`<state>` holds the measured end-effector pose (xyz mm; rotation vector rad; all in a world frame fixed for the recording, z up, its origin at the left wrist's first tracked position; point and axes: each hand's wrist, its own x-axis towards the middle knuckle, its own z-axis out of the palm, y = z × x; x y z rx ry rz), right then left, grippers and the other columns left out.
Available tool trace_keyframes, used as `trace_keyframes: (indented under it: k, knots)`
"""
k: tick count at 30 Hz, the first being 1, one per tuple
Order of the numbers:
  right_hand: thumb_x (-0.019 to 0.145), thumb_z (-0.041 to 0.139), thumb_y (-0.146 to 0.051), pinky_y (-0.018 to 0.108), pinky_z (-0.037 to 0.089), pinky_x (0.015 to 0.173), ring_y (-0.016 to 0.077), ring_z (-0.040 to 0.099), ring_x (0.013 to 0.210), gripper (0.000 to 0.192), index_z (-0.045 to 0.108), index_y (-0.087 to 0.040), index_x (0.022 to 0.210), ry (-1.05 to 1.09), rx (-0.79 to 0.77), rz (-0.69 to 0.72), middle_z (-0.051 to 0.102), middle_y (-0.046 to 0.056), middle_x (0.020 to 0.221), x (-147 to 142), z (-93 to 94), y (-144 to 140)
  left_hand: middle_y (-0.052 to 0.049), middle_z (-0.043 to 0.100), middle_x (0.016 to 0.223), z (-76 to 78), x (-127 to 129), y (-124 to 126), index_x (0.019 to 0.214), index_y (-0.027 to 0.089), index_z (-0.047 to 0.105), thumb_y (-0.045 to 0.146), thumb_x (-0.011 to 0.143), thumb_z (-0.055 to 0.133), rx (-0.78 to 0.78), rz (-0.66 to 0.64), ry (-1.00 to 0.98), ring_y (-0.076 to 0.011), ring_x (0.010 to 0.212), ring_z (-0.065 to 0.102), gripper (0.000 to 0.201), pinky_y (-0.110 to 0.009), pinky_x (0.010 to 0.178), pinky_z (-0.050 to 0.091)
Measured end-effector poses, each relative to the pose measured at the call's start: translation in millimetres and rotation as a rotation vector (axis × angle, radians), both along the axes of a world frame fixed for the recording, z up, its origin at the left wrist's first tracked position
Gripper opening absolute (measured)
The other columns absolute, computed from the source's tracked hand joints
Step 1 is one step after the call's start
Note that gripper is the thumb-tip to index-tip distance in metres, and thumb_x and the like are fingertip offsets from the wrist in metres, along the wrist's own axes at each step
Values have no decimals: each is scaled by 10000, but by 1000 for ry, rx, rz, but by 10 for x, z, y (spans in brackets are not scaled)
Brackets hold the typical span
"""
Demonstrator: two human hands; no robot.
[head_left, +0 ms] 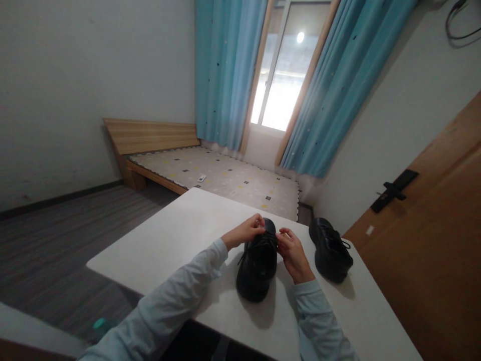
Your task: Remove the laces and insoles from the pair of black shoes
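Two black lace-up shoes stand on a white table (169,240). The nearer shoe (257,265) sits between my hands, its heel toward me. My left hand (245,232) rests at the shoe's far left side with fingers pinched on a lace near the toe. My right hand (293,253) is at the shoe's right side, fingers pinched on the other lace end. The second shoe (330,249) stands apart to the right, untouched. Both my arms wear pale blue sleeves.
A low wooden bed (210,175) with a patterned mattress lies beyond the table, under a window with blue curtains (225,75). A wooden door (424,240) with a black handle stands close on the right. Dark floor spreads to the left.
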<state>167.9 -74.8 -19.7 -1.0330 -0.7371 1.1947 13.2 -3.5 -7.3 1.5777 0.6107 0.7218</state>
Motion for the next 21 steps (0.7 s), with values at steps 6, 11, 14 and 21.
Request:
trace_keyframes:
  k: [6, 11, 14, 21]
  knots:
    - [553, 782, -185, 121, 240, 341, 10, 341, 352, 382, 509, -198, 820, 153, -12, 40, 458, -114, 478, 100, -68, 28, 66, 434, 628, 31, -80, 54, 775, 181, 394, 183, 701, 542, -7, 2, -5, -58, 521, 370, 166, -167, 467, 243]
    - [550, 772, -161, 129, 203, 332, 12, 279, 341, 392, 486, -203, 816, 180, -34, 89, 436, -115, 461, 189, -99, 26, 67, 403, 627, 12, -135, 110, 752, 188, 384, 195, 677, 538, -10, -7, 71, -67, 537, 361, 172, -160, 458, 260]
    - [540, 766, -167, 145, 198, 334, 20, 280, 344, 393, 481, -208, 808, 150, -64, 93, 439, -107, 466, 240, -116, 18, 63, 405, 657, -4, -158, 135, 751, 194, 379, 211, 667, 538, -38, -6, 115, -70, 560, 377, 180, -151, 470, 294]
    - [510, 781, -202, 166, 203, 345, 30, 273, 335, 418, 458, -218, 774, 82, -106, 123, 431, -110, 443, 340, -180, 19, 65, 383, 680, -31, -224, 195, 737, 201, 365, 230, 654, 555, -93, -29, 192, -73, 579, 376, 209, -155, 490, 313]
